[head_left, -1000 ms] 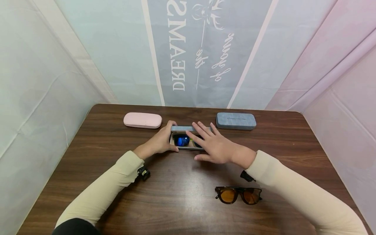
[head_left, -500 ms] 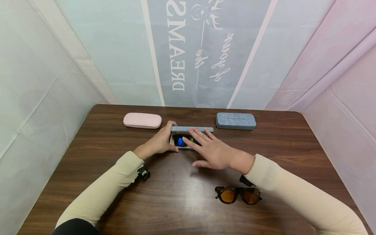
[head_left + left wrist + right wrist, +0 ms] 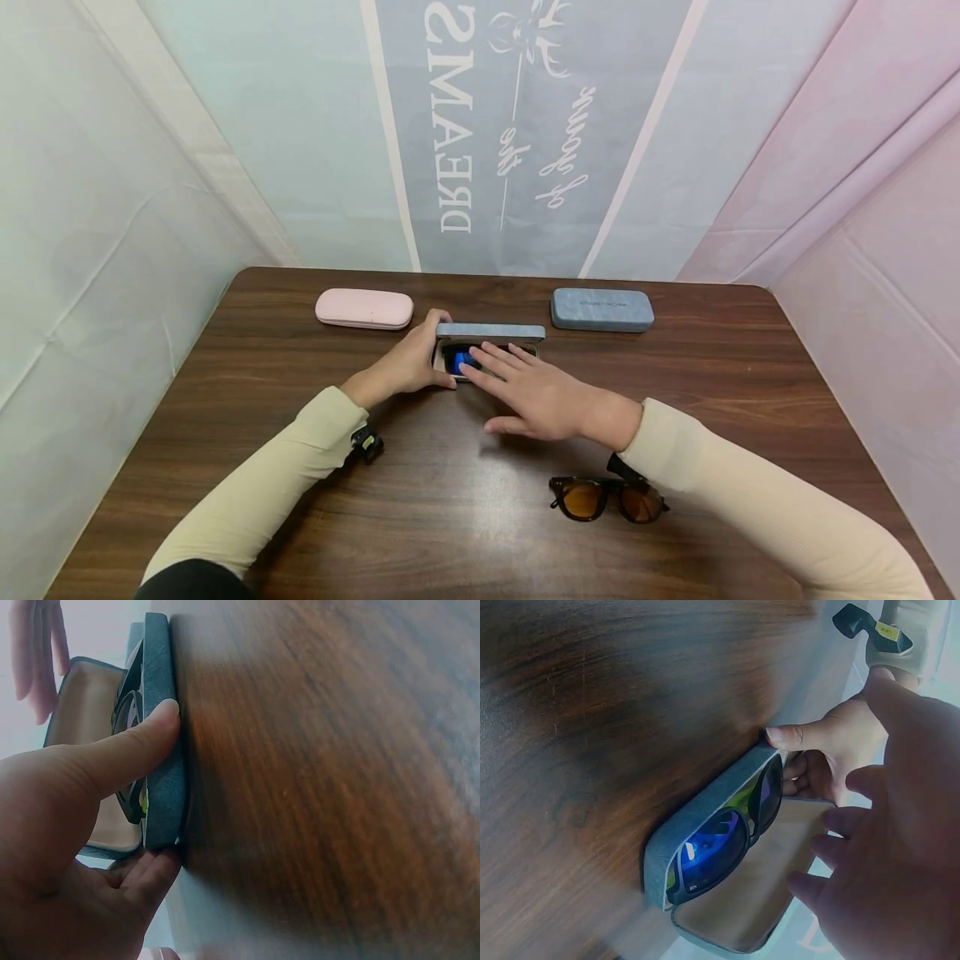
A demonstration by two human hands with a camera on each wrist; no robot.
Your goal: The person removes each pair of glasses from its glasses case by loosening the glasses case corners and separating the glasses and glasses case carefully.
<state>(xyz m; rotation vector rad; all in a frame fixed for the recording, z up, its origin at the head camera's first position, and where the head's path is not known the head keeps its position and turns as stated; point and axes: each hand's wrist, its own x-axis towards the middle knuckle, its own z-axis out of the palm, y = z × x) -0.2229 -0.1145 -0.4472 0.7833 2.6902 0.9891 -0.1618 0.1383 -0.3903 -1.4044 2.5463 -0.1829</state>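
Note:
A grey-blue glasses case (image 3: 489,332) stands with its lid raised in the middle of the table. Dark sunglasses (image 3: 712,851) with blue mirrored lenses lie inside, and the beige lining (image 3: 84,712) of the lid shows in both wrist views. My left hand (image 3: 405,360) grips the case's left end, its thumb along the front wall and its fingers behind. Held flat with fingers spread, my right hand (image 3: 536,396) is above the case's right half and hides part of the sunglasses in the head view. In the right wrist view its fingertips overlap the lid's edge.
Amber-lens sunglasses (image 3: 609,500) lie folded on the wooden table (image 3: 450,517) below my right wrist. At the back are a pink glasses case (image 3: 364,308) on the left and a closed blue glasses case (image 3: 602,309) on the right. A printed cloth (image 3: 337,150) hangs behind.
My right hand has drawn from the lid toward me and slightly left, over the sunglasses. The lid tilts a little further forward. My left hand keeps its hold in the same place.

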